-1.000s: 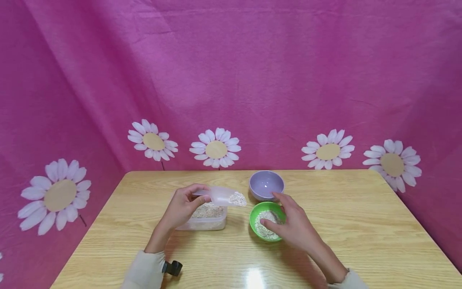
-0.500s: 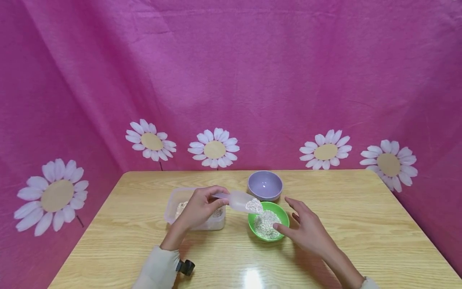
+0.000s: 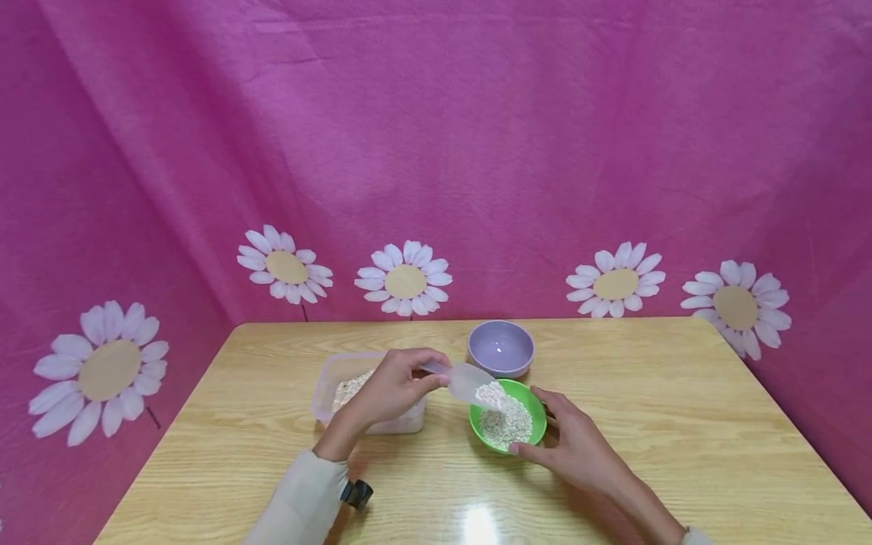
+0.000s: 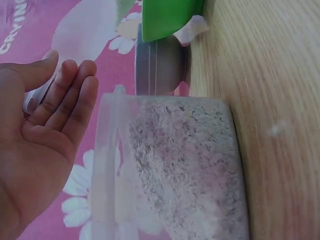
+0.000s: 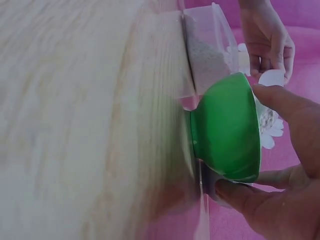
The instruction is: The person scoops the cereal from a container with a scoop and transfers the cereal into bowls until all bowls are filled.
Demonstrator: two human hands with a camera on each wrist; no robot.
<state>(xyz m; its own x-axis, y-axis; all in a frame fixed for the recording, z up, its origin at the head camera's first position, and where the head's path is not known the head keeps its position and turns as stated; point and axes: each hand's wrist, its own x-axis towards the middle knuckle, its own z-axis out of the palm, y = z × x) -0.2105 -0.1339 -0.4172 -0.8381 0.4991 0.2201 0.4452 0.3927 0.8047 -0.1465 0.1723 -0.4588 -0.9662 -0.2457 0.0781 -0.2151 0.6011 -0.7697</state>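
My left hand (image 3: pixel 402 387) pinches the handle of a translucent plastic scoop (image 3: pixel 465 381) between thumb and fingers. The scoop tilts down over the green bowl (image 3: pixel 474 431), with pale oat flakes (image 3: pixel 490 395) at its lip. More oats (image 3: pixel 507 428) lie in the bowl. My right hand (image 3: pixel 579 446) holds the bowl from the right, its thumb at the near rim and its fingers round the far side. In the right wrist view the green bowl (image 5: pixel 227 127) stands upright on the table, thumb tip (image 5: pixel 265 95) at its rim.
A clear plastic tub (image 3: pixel 323 390) of oats stands left of the green bowl, partly hidden by my left hand. Behind the green bowl is a purple bowl (image 3: pixel 500 348). The wooden table (image 3: pixel 647 378) ends at a pink flowered cloth (image 3: pixel 436 151).
My left hand has carried the scoop of oats rightward from the tub to over the green bowl and tipped it down. My right hand moved off slightly, then came round the bowl's side.
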